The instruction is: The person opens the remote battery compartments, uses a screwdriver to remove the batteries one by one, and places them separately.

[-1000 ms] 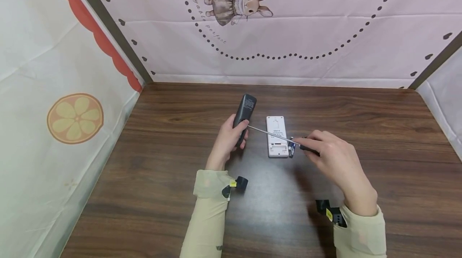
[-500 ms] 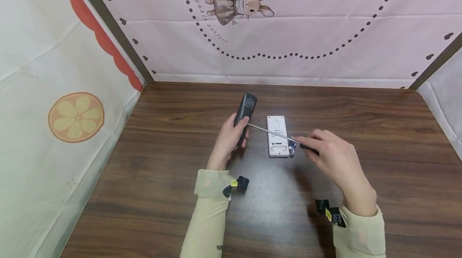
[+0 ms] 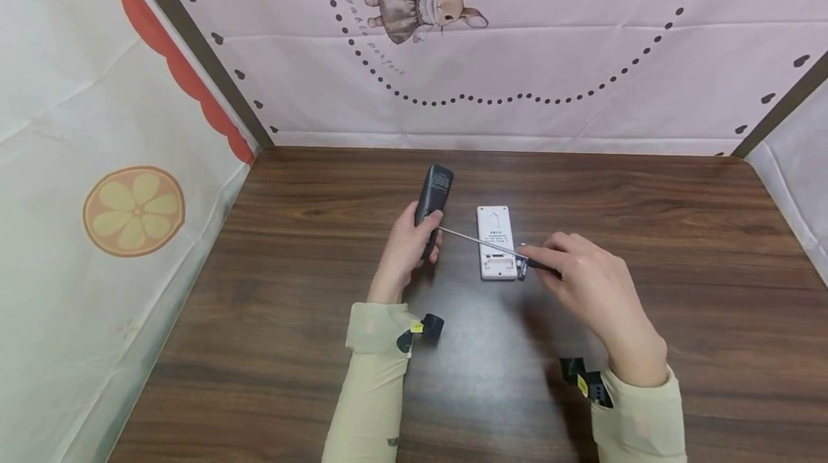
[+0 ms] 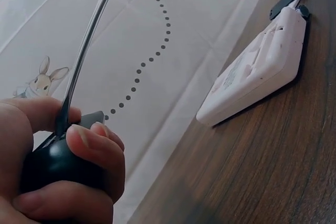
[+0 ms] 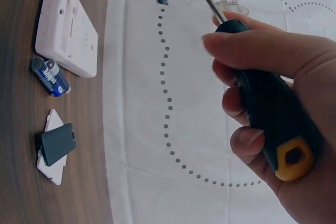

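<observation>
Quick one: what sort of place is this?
Probably a small staged recording booth, judging by the wood-grain table, printed cloth hangings behind and at the left, and a wrist-worn camera.

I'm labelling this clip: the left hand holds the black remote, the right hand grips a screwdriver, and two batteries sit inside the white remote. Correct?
Not quite: the batteries lie on the table beside the white remote, as the right wrist view shows. The rest stands.
</observation>
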Demonstrator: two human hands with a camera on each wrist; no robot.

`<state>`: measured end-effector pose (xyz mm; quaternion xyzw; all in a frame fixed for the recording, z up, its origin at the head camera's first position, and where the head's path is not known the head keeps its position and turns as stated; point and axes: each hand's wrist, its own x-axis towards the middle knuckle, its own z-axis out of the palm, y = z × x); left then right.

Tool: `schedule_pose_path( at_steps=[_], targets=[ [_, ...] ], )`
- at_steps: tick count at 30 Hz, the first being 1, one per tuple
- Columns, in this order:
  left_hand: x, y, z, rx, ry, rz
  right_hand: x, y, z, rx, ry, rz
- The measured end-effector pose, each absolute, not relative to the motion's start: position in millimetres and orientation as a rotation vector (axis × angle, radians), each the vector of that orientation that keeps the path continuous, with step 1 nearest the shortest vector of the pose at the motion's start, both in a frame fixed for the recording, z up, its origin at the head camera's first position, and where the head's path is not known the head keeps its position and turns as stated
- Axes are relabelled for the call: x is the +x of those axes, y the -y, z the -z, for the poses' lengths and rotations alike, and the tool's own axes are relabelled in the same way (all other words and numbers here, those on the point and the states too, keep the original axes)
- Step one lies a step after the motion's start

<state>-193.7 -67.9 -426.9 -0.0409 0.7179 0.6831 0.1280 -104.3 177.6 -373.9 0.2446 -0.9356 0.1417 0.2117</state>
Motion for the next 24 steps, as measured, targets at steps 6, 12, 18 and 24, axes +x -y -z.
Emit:
schedule_pose_path(
  at_steps=[6, 12, 18, 24],
  targets=[
    [-195.1, 69.7, 427.8, -0.127, -2.106, -1.999, -104.3, -172.8, 376.2, 0.563, 2.752, -0.466],
    [-194.8, 70.2, 426.6, -0.126, -2.12, -2.007, -105.6, -170.2, 377.2, 0.578, 2.914, -0.592],
    [-196.2, 68.9, 427.8, -0.111, -2.141, -1.966, -106.5, -172.9, 379.0, 0.559, 2.903, -0.608],
    [-195.8, 68.8, 428.3, -0.109, -2.165, -1.965, -107.9, -174.4, 382.7, 0.609, 2.703, -0.507]
  ],
)
